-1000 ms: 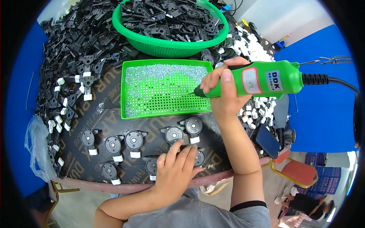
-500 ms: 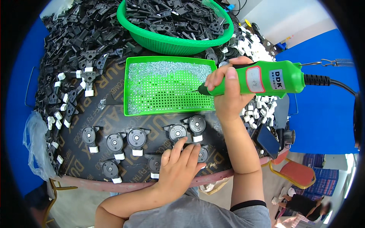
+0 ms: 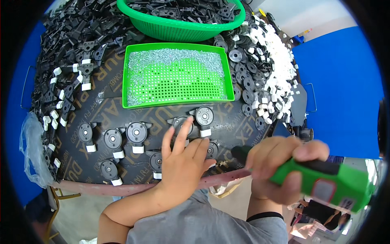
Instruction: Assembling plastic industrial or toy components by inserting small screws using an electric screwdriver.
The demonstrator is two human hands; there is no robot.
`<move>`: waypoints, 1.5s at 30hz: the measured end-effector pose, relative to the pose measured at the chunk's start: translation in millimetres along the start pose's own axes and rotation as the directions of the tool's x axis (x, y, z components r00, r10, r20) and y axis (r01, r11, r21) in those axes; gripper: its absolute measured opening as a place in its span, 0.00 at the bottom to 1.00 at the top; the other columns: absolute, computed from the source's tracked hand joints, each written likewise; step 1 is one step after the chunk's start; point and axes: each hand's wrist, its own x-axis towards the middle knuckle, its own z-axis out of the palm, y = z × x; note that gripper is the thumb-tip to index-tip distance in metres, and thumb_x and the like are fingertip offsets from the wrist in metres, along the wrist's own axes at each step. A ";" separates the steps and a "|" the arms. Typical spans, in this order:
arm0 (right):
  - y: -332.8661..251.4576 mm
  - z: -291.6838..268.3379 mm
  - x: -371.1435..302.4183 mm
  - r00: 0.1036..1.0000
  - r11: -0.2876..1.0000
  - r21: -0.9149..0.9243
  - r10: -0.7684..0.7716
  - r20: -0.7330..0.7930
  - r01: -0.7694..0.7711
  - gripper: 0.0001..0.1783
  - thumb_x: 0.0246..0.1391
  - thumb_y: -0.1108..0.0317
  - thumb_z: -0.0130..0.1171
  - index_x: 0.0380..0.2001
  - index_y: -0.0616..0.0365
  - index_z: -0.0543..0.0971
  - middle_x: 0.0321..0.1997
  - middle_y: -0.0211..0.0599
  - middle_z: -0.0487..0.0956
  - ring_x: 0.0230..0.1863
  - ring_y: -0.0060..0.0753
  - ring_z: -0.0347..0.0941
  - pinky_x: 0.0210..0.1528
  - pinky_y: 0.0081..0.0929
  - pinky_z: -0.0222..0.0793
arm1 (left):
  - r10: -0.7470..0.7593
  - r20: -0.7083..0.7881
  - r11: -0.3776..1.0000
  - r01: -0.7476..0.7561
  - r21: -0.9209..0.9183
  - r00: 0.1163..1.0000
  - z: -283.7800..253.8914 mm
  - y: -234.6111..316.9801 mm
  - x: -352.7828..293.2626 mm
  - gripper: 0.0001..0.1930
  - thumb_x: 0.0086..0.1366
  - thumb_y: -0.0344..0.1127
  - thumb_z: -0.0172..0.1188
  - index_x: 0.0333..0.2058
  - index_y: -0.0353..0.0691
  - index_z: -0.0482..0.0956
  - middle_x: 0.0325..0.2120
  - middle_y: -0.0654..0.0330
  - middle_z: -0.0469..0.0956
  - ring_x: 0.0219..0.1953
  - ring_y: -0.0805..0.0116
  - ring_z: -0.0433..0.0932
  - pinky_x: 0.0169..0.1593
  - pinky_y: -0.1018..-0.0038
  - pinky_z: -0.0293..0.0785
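Note:
In my right hand [image 3: 270, 162], fingers wrapped around its body, is a green electric screwdriver [image 3: 345, 179] with a black nose. It is held at the right near edge of the table, slightly blurred, its nose pointing left. My left hand [image 3: 185, 166] lies with fingers spread over the near row of assemblies, two fingertips at a black disc assembly [image 3: 182, 127] that they partly cover. Beside those fingertips lies another disc assembly [image 3: 204, 117] with a white block. A further one [image 3: 211, 150] is partly hidden by the hand. Several more, such as this disc assembly [image 3: 136, 132], lie to the left.
A green perforated tray [image 3: 178, 106] of small silver screws sits mid-table. Behind it stands a green basket [image 3: 174, 32] of black parts. Black brackets [image 3: 77, 28] pile up at the left; black discs [image 3: 245, 79] and white blocks [image 3: 278, 61] at the right. A plastic bag [image 3: 32, 150] hangs at the left edge.
My right hand has swung the screwdriver from over the tray's right side toward me and to the right. My left hand stays over the assemblies, its fingers spread wider. The view has shifted slightly.

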 end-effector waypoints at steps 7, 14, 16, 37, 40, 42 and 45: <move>22.6 -6.7 -24.6 0.989 0.973 0.198 0.101 0.106 -0.120 0.19 0.55 0.63 0.64 0.43 0.58 0.68 0.20 0.38 0.73 0.19 0.33 0.71 0.24 0.33 0.71 | -0.040 0.012 0.998 0.041 -0.049 0.999 -2.8 -2.5 2.4 0.23 0.47 0.40 0.70 0.41 0.35 0.82 0.37 0.57 0.80 0.66 0.48 0.61 0.67 0.39 0.45; 25.8 -5.9 -24.4 0.975 0.985 0.127 0.091 0.201 -0.118 0.22 0.59 0.56 0.62 0.44 0.52 0.61 0.19 0.37 0.72 0.19 0.33 0.70 0.25 0.36 0.71 | -0.036 0.016 0.997 0.037 -0.062 0.999 -0.9 -3.8 1.3 0.23 0.47 0.39 0.70 0.41 0.34 0.82 0.38 0.56 0.80 0.66 0.47 0.59 0.67 0.39 0.44; 27.3 -4.6 -24.9 0.976 0.985 0.121 0.100 0.196 -0.125 0.22 0.59 0.56 0.62 0.44 0.52 0.61 0.19 0.37 0.72 0.19 0.33 0.70 0.25 0.37 0.71 | -0.038 0.016 0.997 0.039 -0.062 0.999 -0.6 -4.3 0.9 0.23 0.47 0.39 0.70 0.41 0.34 0.82 0.38 0.56 0.80 0.66 0.47 0.59 0.67 0.39 0.44; 36.0 5.5 -17.1 0.968 0.994 -0.028 0.112 0.226 -0.108 0.18 0.58 0.62 0.61 0.42 0.55 0.63 0.18 0.36 0.72 0.17 0.31 0.68 0.22 0.32 0.71 | -0.058 0.054 0.994 0.063 -0.090 0.997 -0.9 -8.0 1.8 0.23 0.47 0.38 0.70 0.43 0.35 0.80 0.37 0.56 0.80 0.67 0.48 0.59 0.68 0.40 0.43; 33.8 3.2 -7.2 0.951 0.994 -0.007 0.105 0.291 -0.108 0.18 0.57 0.62 0.62 0.41 0.56 0.65 0.18 0.36 0.72 0.17 0.32 0.68 0.21 0.32 0.70 | -0.059 0.050 0.992 0.064 -0.109 0.997 0.1 -6.9 2.6 0.23 0.47 0.37 0.69 0.43 0.35 0.80 0.36 0.56 0.80 0.67 0.49 0.59 0.68 0.41 0.43; 29.0 1.6 -2.8 0.926 0.996 -0.022 0.084 0.367 -0.082 0.17 0.57 0.62 0.62 0.41 0.56 0.66 0.18 0.35 0.72 0.17 0.32 0.68 0.21 0.32 0.70 | -0.048 0.041 0.991 0.052 -0.123 0.998 -0.5 -4.7 4.9 0.23 0.47 0.37 0.69 0.43 0.35 0.80 0.36 0.56 0.80 0.67 0.49 0.59 0.68 0.41 0.43; 35.2 7.1 -4.0 0.913 0.997 -0.007 0.071 0.401 -0.074 0.16 0.56 0.63 0.64 0.39 0.56 0.68 0.17 0.34 0.73 0.16 0.32 0.70 0.21 0.31 0.70 | -0.056 0.059 0.993 0.062 -0.097 0.997 -0.7 -10.7 1.0 0.23 0.48 0.37 0.69 0.43 0.35 0.80 0.35 0.56 0.79 0.66 0.49 0.60 0.68 0.42 0.44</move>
